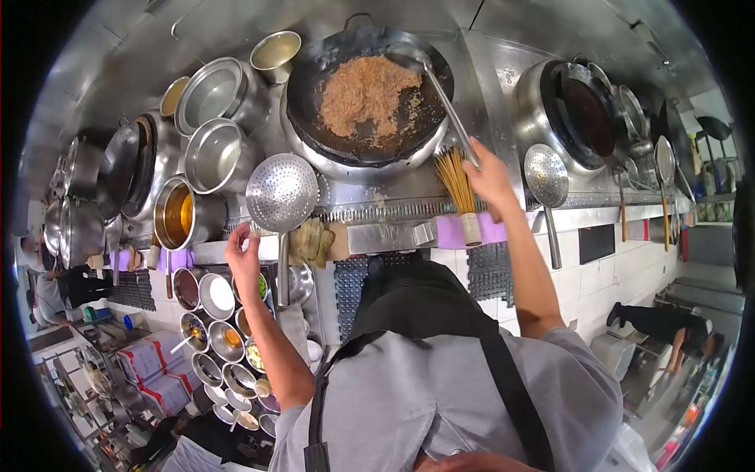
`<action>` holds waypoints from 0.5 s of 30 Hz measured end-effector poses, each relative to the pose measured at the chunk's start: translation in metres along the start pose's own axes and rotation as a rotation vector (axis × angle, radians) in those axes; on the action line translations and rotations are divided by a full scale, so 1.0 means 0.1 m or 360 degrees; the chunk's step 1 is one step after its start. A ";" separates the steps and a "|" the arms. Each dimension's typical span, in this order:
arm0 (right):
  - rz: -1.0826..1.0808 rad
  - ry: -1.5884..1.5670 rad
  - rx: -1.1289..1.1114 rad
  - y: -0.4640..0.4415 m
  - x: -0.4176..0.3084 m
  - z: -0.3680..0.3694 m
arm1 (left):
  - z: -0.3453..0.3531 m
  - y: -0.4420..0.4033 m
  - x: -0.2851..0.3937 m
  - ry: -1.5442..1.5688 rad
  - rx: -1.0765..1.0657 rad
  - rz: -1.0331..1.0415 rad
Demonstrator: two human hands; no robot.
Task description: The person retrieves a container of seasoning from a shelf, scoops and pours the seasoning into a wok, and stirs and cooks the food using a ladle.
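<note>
My right hand is closed around the long handle of a metal wok ladle. The ladle's head rests inside a large black wok on the stove, at the upper right of a heap of brownish-orange fried rice. My left hand hangs in the air with fingers loosely bent, and nothing shows in it. Close to it lies a round perforated skimmer, its handle pointing toward me. Below my right hand stands a bamboo wok brush on a purple cloth.
Metal pots with liquid stand left of the wok. Several seasoning bowls sit at my lower left. Another wok and skimmer are on the right. A folded cloth lies on the stove's edge. Another person works at far right.
</note>
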State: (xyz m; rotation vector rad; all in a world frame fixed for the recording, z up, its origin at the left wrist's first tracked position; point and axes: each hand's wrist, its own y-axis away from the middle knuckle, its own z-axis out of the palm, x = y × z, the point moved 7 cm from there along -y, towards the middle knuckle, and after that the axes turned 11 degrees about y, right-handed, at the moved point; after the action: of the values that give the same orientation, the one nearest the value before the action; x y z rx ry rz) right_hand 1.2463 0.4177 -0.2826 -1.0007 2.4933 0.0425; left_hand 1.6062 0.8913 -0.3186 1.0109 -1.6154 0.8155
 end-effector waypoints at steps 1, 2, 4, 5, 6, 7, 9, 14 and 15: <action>0.0275 -0.0058 -0.0147 -0.08 -0.15 0.14 | 0.02 -0.01 -0.05 0.0014 -0.0008 -0.0011; 0.0295 -0.0052 -0.0122 -0.15 -0.34 0.28 | 0.05 -0.02 -0.05 0.0028 -0.0040 -0.0024; 0.0535 -0.0454 -0.0266 -0.27 -0.57 0.74 | 0.14 -0.02 -0.02 0.0063 -0.0095 -0.0047; 0.0536 -0.0913 -0.0462 -0.25 -0.71 0.87 | 0.15 -0.01 0.01 0.0059 -0.0069 -0.0019; 0.0522 -0.1375 -0.0653 -0.24 -0.86 0.96 | 0.16 -0.01 0.06 0.0066 -0.0074 -0.0020; 0.0434 -0.1367 -0.0676 -0.20 -0.93 0.78 | 0.18 -0.01 0.15 0.0077 -0.0073 -0.0022; 0.0277 -0.1349 -0.0743 0.01 -0.97 0.37 | 0.15 0.06 0.27 0.0063 -0.0073 -0.0058; 0.0400 -0.1004 -0.0437 -0.32 -0.74 0.33 | -0.08 0.12 0.18 0.0082 -0.0028 -0.0078; 0.0417 -0.1007 -0.0400 -0.53 -0.67 0.50 | -0.11 0.11 0.16 0.0075 -0.0033 -0.0074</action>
State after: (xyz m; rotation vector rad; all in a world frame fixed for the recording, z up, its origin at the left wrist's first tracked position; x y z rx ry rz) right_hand 1.3436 0.4313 -0.2920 -0.6105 2.0316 0.6613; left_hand 1.5989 0.9021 -0.3007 1.0038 -1.5520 0.7844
